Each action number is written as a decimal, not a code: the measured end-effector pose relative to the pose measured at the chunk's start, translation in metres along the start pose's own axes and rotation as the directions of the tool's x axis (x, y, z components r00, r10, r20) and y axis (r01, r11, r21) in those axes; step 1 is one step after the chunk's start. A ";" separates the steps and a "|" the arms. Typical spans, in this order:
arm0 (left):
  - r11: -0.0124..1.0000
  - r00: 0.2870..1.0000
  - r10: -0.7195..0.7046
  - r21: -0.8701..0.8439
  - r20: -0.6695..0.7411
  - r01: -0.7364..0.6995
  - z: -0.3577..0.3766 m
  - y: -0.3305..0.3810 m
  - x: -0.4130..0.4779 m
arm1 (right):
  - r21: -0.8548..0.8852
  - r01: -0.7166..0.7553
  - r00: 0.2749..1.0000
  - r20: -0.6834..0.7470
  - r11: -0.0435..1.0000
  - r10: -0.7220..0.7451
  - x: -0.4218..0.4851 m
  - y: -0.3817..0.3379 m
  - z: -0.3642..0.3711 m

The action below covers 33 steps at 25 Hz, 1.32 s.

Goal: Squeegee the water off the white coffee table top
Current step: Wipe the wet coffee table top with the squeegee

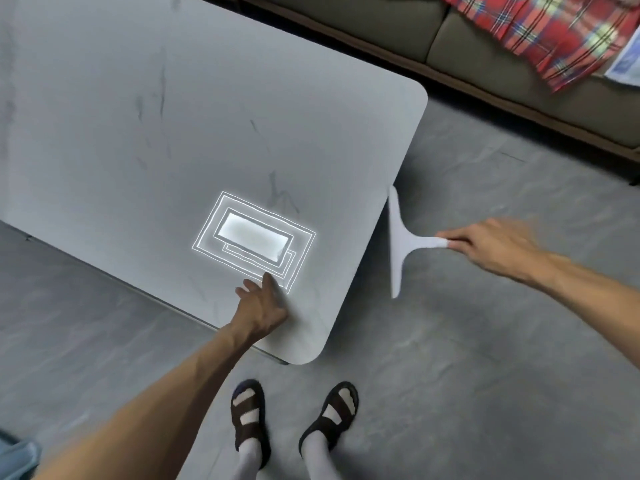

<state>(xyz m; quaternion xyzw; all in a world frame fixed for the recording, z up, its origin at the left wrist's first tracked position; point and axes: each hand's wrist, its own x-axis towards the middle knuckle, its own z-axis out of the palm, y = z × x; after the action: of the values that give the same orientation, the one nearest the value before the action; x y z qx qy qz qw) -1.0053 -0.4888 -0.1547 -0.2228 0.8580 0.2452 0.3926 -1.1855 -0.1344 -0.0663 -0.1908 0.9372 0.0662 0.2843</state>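
Observation:
The white coffee table top (173, 116) has faint grey marbling and fills the upper left, with a bright ceiling-light reflection near its near right end. My right hand (491, 242) is shut on the handle of a white T-shaped squeegee (398, 237). The blade hangs in the air just off the table's right edge, running roughly parallel to that edge and not touching the top. My left hand (261, 306) rests flat on the table near its front right corner, fingers spread, holding nothing. No distinct water shows on the surface.
A brown-grey sofa (450, 39) runs along the back right, with a red plaid cloth (540, 32) draped on it. Grey floor (467, 341) surrounds the table. My feet in dark sandals (294, 417) stand just in front of the table's corner.

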 end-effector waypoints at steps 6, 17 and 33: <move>0.998 0.994 -0.050 -0.020 0.095 0.052 -0.005 -0.001 0.011 | 0.558 0.030 0.976 -0.195 0.829 0.095 0.080 -0.043 -0.049; 0.999 0.996 -0.036 0.024 0.076 0.035 -0.004 -0.001 0.015 | 0.671 -0.100 0.969 -0.101 0.734 0.224 0.125 -0.140 -0.036; 0.978 0.993 0.115 -0.171 -0.013 -0.116 -0.033 -0.051 -0.134 | 0.523 -0.112 0.994 0.051 0.845 0.101 -0.125 -0.150 0.000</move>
<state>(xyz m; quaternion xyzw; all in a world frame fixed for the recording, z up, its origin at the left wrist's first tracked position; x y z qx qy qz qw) -0.9151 -0.5223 -0.0436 -0.2059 0.8458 0.3401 0.3557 -1.0305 -0.2327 0.0012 -0.0529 0.9257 -0.1745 0.3315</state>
